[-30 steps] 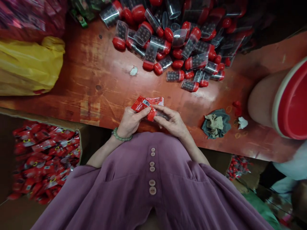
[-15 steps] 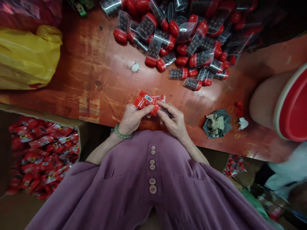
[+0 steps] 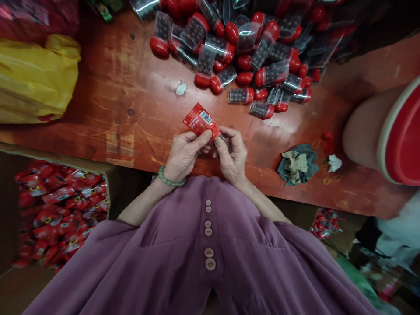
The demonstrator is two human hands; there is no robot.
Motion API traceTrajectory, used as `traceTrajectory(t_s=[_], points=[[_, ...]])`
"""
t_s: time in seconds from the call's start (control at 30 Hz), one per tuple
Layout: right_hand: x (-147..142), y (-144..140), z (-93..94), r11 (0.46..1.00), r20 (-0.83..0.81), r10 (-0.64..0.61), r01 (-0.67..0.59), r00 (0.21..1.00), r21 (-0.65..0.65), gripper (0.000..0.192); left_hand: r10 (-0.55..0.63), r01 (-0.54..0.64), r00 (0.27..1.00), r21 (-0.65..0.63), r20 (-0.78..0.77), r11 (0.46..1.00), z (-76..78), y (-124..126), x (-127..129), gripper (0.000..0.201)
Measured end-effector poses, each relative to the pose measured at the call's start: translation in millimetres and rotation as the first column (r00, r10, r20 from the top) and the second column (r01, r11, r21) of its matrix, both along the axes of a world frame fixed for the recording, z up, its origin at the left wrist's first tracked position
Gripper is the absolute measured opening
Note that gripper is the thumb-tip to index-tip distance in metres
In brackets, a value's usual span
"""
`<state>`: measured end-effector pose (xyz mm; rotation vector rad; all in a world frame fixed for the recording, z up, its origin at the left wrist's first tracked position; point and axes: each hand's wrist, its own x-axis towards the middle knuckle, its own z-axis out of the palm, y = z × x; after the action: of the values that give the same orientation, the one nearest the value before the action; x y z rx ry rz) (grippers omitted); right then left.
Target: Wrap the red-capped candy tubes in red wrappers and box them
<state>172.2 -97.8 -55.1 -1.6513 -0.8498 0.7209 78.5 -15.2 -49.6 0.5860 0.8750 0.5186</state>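
"Where the two hands meet in front of the purple garment (image 3: 170, 258), what is caught between them?"

"A red packet (image 3: 201, 122), over the near part of the wooden surface (image 3: 147, 109). Its barcode label faces up and its free end points towards eleven o'clock, taking twelve as straight ahead of the person."

"How is each grip?"

"The left hand (image 3: 184, 155) is closed on the packet, thumb pressed on the red face, a green bead bracelet (image 3: 172, 177) at its wrist. The right hand (image 3: 233, 156) pinches the dark, clear end between thumb and fingers."

"And around them?"

"At about one o'clock, a pile of clear tubes with red caps (image 3: 241, 95), dark beads showing inside. Between nine and ten, a yellow bag (image 3: 36, 83). Just past three, a crumpled cloth (image 3: 297, 164), and farther out a pale bucket with a red lid (image 3: 364, 127)."

"Below the edge?"

"At eight, a carton (image 3: 106, 197) heaped with glossy red packages (image 3: 62, 205); at four, a smaller, blurred red heap (image 3: 326, 222)."
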Motion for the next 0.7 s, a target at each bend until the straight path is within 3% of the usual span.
traceTrajectory(t_s=[0.1, 0.3, 0.5, 0.7], points=[[1, -1, 5.2, 0.999, -0.045, 0.043, -0.043, 0.998, 0.009, 0.032, 0.021, -0.022, 1.0, 0.028, 0.019, 0.999, 4.5, -2, -2, 0.037], [11, -17, 9.6, 0.959, -0.113, 0.257, -0.268, 0.96, -0.089, 0.042, 0.142, -0.14, 0.99, 0.103, -0.011, 0.985, 2.1, -3, -7, 0.036], [12, -19, 9.6, 0.974, 0.133, 0.222, -0.213, 0.966, -0.081, 0.037, 0.133, -0.128, 0.99, 0.102, -0.039, 0.987, -0.3, -1, -8, 0.041], [6, -14, 9.5, 0.958, -0.148, 0.264, -0.277, 0.953, -0.072, 0.026, 0.139, -0.143, 0.989, 0.093, 0.049, 0.985, -0.3, 1, -12, 0.04]])
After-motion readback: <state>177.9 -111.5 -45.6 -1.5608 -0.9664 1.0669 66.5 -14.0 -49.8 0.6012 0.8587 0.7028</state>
